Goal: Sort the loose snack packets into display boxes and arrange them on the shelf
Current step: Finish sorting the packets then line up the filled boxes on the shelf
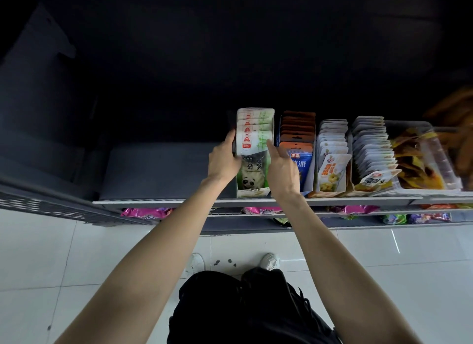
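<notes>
Shelving step: left hand gripping panda display box, right hand loose-fingered against its side. Next: nudge flush beside blue-packet box on shelf.

Grey shelf under five packet-filled display boxes

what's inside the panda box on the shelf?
The panda box holds a row of white-and-green packets standing one behind another. Both the left hand and the right hand cover its sides; the packets' lower parts are hidden.
</notes>
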`<state>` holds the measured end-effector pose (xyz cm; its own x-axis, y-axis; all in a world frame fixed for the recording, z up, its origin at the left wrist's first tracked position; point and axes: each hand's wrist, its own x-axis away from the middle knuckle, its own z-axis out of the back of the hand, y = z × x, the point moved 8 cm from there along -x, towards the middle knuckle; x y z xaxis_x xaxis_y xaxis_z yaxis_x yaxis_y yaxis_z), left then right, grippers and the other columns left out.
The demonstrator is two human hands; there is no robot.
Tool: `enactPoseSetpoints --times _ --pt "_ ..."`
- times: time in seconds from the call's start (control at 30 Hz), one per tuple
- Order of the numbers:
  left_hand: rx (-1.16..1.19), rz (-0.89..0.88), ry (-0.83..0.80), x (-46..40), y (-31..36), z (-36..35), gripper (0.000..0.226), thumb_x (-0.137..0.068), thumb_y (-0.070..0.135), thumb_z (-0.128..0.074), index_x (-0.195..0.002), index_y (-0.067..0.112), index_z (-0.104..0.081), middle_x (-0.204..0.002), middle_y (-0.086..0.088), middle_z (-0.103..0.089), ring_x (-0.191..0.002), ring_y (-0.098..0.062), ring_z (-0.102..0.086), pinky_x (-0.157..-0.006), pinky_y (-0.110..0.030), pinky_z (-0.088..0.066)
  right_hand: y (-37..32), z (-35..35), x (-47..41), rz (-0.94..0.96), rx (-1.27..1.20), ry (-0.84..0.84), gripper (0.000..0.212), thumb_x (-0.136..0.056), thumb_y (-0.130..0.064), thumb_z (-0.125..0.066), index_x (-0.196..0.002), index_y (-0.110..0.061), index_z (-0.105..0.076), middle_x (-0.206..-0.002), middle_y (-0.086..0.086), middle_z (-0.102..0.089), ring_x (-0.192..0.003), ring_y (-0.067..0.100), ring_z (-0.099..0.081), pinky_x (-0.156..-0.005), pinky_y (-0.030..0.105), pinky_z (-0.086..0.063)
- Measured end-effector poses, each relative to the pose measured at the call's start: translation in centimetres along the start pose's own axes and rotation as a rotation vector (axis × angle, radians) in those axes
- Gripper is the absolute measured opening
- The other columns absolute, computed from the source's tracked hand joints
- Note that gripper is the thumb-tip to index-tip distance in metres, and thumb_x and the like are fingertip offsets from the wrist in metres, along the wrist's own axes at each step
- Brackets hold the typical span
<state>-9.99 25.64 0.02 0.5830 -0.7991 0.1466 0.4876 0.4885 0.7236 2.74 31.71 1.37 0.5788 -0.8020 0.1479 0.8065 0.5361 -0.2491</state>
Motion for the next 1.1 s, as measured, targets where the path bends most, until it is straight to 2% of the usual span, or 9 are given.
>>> enactPoseSetpoints --times 0.07,0.2,0.37,0.47,0.63,0.77,0.87,0.97,1.1 --pt "-0.005 -0.006 -0.018 0.1 0.4 -0.2 0.068 -0.086 0.003 -0.060 -0.145 0.017 -0.029 -0.131 -0.005 -0.057 -0.108 -0.023 -0.061 -0.099 -0.040 -0.041 0.3 -0.1 0.1 -0.013 0.007 0.027 0.069 -0.085 0.014 -0.043 -0.147 -0.012 -0.025 -0.137 0.016 -0.036 -0.086 0.030 -0.062 -0.061 0.026 -0.040" --pt "0.037 0.006 -0.071 0.3 1.2 -0.5 0.069 -0.088 0.005 -0.059 -0.147 0.022 -0.026 -0.136 -0.004 -0.053 -0.115 -0.025 -0.056 -0.102 -0.041 -0.042 0.9 -0.6 -0.1 -0.040 0.012 0.051 0.070 -0.085 0.014 -0.045 -0.147 -0.011 -0.024 -0.136 0.016 -0.032 -0.092 0.028 -0.058 -0.064 0.026 -0.040" --pt "-0.016 0.045 -0.165 0.3 0.9 -1.4 0.083 -0.086 0.009 -0.063 -0.150 0.024 -0.013 -0.152 -0.002 -0.031 -0.136 -0.026 -0.033 -0.107 -0.040 -0.032 1.4 -0.7 0.2 -0.048 -0.039 0.114 0.069 -0.084 0.013 -0.045 -0.146 -0.013 -0.027 -0.133 0.018 -0.036 -0.116 0.036 -0.043 -0.086 0.036 -0.048" --pt "-0.022 0.069 -0.197 0.2 0.7 -2.0 0.089 -0.083 0.001 -0.061 -0.150 0.026 -0.008 -0.153 -0.001 -0.028 -0.138 -0.026 -0.031 -0.108 -0.040 -0.032 1.6 -0.9 0.2 -0.044 -0.088 0.106 0.072 -0.083 0.014 -0.049 -0.147 -0.011 -0.026 -0.139 0.017 -0.034 -0.121 0.035 -0.043 -0.087 0.036 -0.048" --pt "0.014 0.081 -0.190 0.2 0.5 -2.4 0.091 -0.082 0.004 -0.064 -0.150 0.028 -0.008 -0.146 -0.003 -0.040 -0.128 -0.027 -0.044 -0.101 -0.041 -0.041 2.3 -0.7 0.3 0.011 -0.191 0.108 0.072 -0.080 0.019 -0.048 -0.146 -0.007 -0.029 -0.144 0.014 -0.035 -0.113 0.033 -0.053 -0.085 0.036 -0.051" --pt "0.081 0.134 -0.166 1.0 -0.4 -2.9 0.092 -0.082 0.009 -0.067 -0.149 0.033 -0.010 -0.140 0.001 -0.048 -0.118 -0.024 -0.054 -0.084 -0.029 -0.045 2.7 -0.3 0.5 0.078 -0.202 0.097 0.068 -0.085 0.009 -0.050 -0.146 -0.010 -0.029 -0.139 0.013 -0.042 -0.094 0.033 -0.063 -0.072 0.035 -0.053" --pt "0.062 0.162 -0.163 2.7 -1.3 -3.2 0.090 -0.082 0.019 -0.070 -0.150 0.031 -0.011 -0.143 0.000 -0.045 -0.116 -0.025 -0.056 -0.093 -0.037 -0.045 3.9 0.0 1.3 0.033 -0.182 0.058 0.059 -0.091 -0.012 -0.056 -0.143 -0.012 -0.029 -0.124 0.014 -0.056 -0.088 0.032 -0.065 -0.065 0.034 -0.049" --pt "0.029 0.196 -0.146 4.4 -2.2 -3.6 0.084 -0.087 0.017 -0.064 -0.149 0.032 -0.011 -0.140 -0.004 -0.048 -0.093 -0.023 -0.065 -0.076 -0.031 -0.050 4.7 -0.8 2.5 0.017 -0.092 -0.006 0.059 -0.093 -0.023 -0.057 -0.143 -0.016 -0.026 -0.101 0.010 -0.066 -0.084 0.028 -0.066 -0.060 0.031 -0.045" --pt "0.018 0.210 -0.105 5.6 -2.2 -4.5 0.079 -0.088 0.004 -0.055 -0.148 0.035 -0.014 -0.134 -0.003 -0.055 -0.080 -0.020 -0.066 -0.064 -0.025 -0.050 4.7 -1.7 3.0 0.039 0.004 -0.048 0.062 -0.095 -0.020 -0.051 -0.148 -0.022 -0.019 -0.094 0.009 -0.066 -0.081 0.028 -0.064 -0.062 0.032 -0.046"
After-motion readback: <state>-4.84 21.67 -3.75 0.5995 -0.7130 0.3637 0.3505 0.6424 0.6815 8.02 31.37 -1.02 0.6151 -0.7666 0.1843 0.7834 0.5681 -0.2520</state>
